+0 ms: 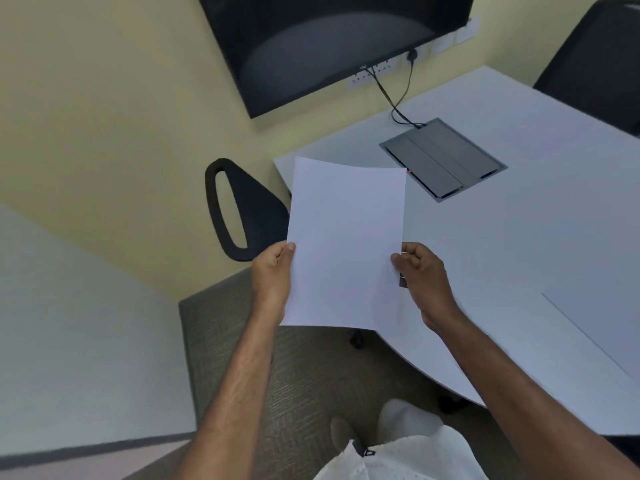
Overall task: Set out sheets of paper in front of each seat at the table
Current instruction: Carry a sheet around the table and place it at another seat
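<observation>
Meeting-room surface (519, 237) white. You hold paper sheet (346, 244) above surface edge, left hand (273, 271) and right hand (422, 275) each in pinch grip on side edges, likely to lay it flat before chair (242, 209).

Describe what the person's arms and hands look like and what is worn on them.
Both forearms are bare up to the frame edge: no sleeves show. The left hand and right hand wear no gloves, and no rings, watch or bracelet can be seen. Fingernails look short. White perforated fabric shows at the bottom, below the arms.
</observation>
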{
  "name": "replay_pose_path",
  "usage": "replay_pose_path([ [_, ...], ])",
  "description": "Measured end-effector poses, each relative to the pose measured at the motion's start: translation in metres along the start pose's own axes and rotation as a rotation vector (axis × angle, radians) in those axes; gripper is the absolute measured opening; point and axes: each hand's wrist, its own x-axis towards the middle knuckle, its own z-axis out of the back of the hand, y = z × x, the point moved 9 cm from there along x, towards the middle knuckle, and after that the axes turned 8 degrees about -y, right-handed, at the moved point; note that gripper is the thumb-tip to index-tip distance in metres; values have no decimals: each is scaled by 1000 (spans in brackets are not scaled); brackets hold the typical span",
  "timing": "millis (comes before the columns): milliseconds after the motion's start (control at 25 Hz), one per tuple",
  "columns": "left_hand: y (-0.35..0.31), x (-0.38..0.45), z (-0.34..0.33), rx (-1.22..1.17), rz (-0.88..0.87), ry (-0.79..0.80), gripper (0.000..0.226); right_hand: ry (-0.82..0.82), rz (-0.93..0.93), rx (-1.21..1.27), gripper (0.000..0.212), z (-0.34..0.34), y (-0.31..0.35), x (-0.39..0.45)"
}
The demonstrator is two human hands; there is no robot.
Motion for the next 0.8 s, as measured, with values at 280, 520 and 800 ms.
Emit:
replay_pose_path([
  [280, -11, 135, -70, 122, -47, 181, 30, -170, -56, 52, 25, -32, -13, 83],
  [520, 2, 241, -147, 267, -36, 321, 34, -255, -45, 20, 47, -60, -29, 148],
  [800, 56, 335, -229, 485, -9, 495, 39, -377, -92, -61, 69, -92, -71, 202],
])
